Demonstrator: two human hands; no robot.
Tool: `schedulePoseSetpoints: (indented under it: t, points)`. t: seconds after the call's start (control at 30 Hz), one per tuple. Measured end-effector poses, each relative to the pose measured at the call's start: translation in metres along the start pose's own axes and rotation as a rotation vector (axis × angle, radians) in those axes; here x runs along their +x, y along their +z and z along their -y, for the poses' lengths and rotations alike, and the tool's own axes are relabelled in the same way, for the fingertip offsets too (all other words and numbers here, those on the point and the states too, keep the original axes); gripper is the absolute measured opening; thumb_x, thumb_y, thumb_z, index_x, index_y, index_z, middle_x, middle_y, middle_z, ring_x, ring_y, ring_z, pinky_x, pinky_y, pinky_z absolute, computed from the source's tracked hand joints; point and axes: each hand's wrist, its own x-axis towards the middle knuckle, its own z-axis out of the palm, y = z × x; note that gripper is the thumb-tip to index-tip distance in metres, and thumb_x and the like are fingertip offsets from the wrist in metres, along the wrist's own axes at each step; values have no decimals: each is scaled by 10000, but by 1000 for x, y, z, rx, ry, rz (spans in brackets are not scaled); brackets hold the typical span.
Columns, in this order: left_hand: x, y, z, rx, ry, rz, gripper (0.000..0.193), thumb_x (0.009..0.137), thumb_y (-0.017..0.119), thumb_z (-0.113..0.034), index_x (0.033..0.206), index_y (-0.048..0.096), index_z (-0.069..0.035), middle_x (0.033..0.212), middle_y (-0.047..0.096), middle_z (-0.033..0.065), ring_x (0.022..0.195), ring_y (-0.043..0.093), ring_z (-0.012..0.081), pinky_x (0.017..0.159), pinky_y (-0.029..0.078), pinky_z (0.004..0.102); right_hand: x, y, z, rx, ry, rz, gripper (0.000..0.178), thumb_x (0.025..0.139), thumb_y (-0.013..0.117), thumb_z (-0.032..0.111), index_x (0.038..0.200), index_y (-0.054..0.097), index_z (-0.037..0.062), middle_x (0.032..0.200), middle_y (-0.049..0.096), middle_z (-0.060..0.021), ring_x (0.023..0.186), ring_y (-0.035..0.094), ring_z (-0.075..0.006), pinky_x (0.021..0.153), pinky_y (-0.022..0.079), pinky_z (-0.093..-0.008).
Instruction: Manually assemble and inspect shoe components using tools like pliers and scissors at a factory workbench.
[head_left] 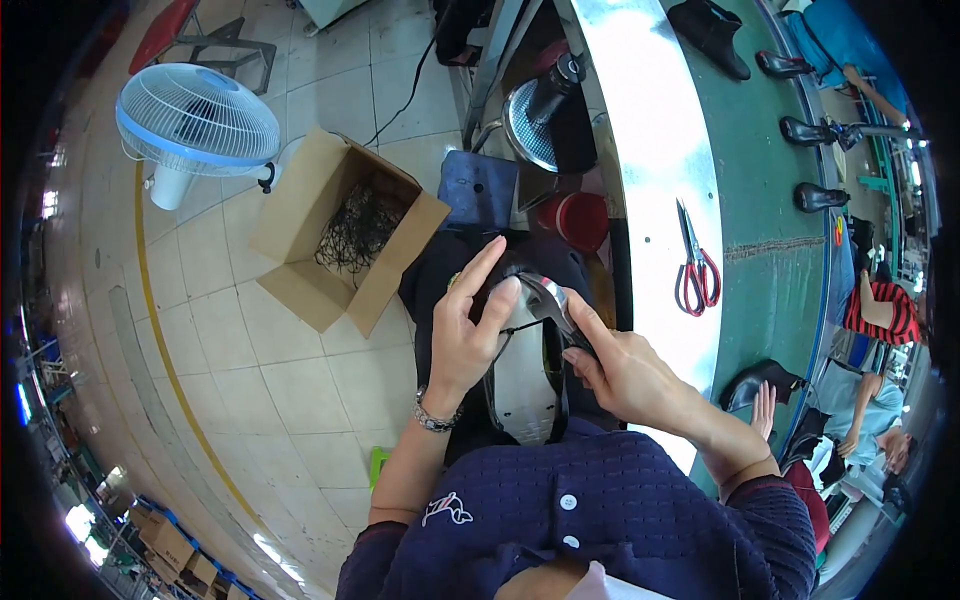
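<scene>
A black shoe (pixel 527 385) lies on my lap with its pale grey underside up. A thin dark cord crosses that underside near its far end. My left hand (pixel 470 325) grips the far end, thumb pressed on the underside and fingers stretched along the side. My right hand (pixel 625 365) is closed round the dark handles of metal pincers (pixel 546 296). Their shiny curved head touches or nearly touches the shoe's far end, beside my left thumb; the exact contact is hidden.
Left of my knees stands an open cardboard box (pixel 410 250) with tangled black cords, near a fan (pixel 200 125). Red-handled scissors (pixel 695 275) lie on the metal bench edge (pixel 660 150). Beyond, a green conveyor (pixel 755 220) carries dark boots; people sit on its far side.
</scene>
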Motion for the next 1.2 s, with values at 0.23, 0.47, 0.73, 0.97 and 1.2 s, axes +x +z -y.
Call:
schedulePoseSetpoints:
  t: [0.23, 0.47, 0.73, 0.97, 1.2]
  points:
    - [6, -2, 1, 126, 38, -39, 303, 927, 616, -144, 1192, 640, 3, 1196, 660, 165, 1077, 649, 218, 930, 478, 300, -5, -33, 23, -243, -80, 88, 681, 932, 546, 88, 1502, 175, 79, 769, 643, -270, 651, 644, -431, 574, 514, -483]
    - [9, -10, -2, 202, 92, 83, 314, 954, 569, -149, 1226, 607, 2, 1220, 644, 172, 1098, 642, 261, 938, 474, 318, 25, 12, -2, -379, -168, -339, 722, 917, 578, 114, 1527, 193, 126, 744, 636, -198, 556, 636, -341, 480, 513, -425]
    - [8, -9, -2, 209, 102, 112, 331, 979, 520, -147, 1263, 572, 14, 1258, 617, 184, 1119, 625, 273, 930, 469, 313, 26, 23, -1, -255, -289, -578, 715, 918, 562, 115, 1532, 196, 140, 684, 630, -170, 510, 624, -325, 455, 500, -411]
    - [2, -17, 1, 278, 49, 115, 388, 974, 519, -164, 1327, 527, -2, 1239, 623, 186, 1043, 637, 232, 895, 473, 307, 16, 4, 21, -398, -294, -397, 725, 905, 562, 114, 1533, 203, 165, 661, 609, -150, 491, 614, -288, 442, 490, -391]
    - [5, -24, 8, 192, -18, 132, 376, 948, 547, -122, 1302, 551, 7, 1072, 668, 150, 907, 633, 163, 823, 488, 286, 21, 2, 19, -619, -160, -239, 727, 912, 570, 100, 1529, 186, 142, 688, 627, -148, 561, 641, -287, 497, 504, -398]
